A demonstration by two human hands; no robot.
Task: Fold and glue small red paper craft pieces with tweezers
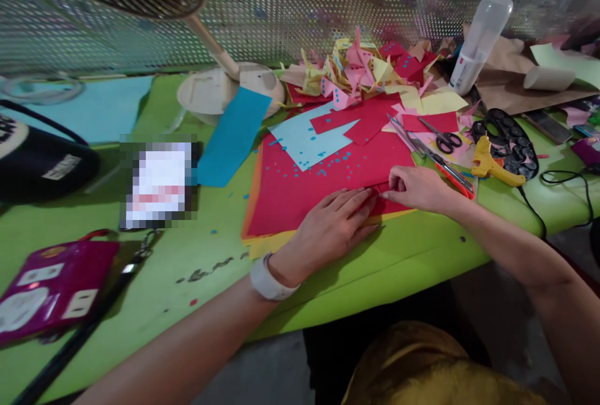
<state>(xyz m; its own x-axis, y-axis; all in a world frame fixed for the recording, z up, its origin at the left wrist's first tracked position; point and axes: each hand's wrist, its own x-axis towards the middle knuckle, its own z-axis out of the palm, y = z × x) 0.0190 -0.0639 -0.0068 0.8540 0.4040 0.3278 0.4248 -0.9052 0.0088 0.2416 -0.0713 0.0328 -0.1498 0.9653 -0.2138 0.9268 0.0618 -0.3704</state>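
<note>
A stack of red paper sheets (pixel 300 205), with yellow edges showing beneath, lies on the green table. My left hand (pixel 335 220), with a white band at the wrist, rests flat on its front part, fingers stretched toward the right. Close to those fingertips, my right hand (pixel 417 189) has its fingers curled in a pinch at a small red paper piece (pixel 382 189) on the stack. The hands partly cover that piece. Behind them, a light blue sheet (pixel 300 133) and red offcuts (pixel 375 120) lie among tiny blue bits.
Right of the stack are black-handled scissors (pixel 447 142), an orange cutter (pixel 454 179) and a yellow glue gun (pixel 494 160). Paper scraps (pixel 356 67) pile up behind, near a clear bottle (pixel 485 36). Leftward are a blue strip (pixel 234 136), a phone (pixel 157 183) and a fan (pixel 220 58).
</note>
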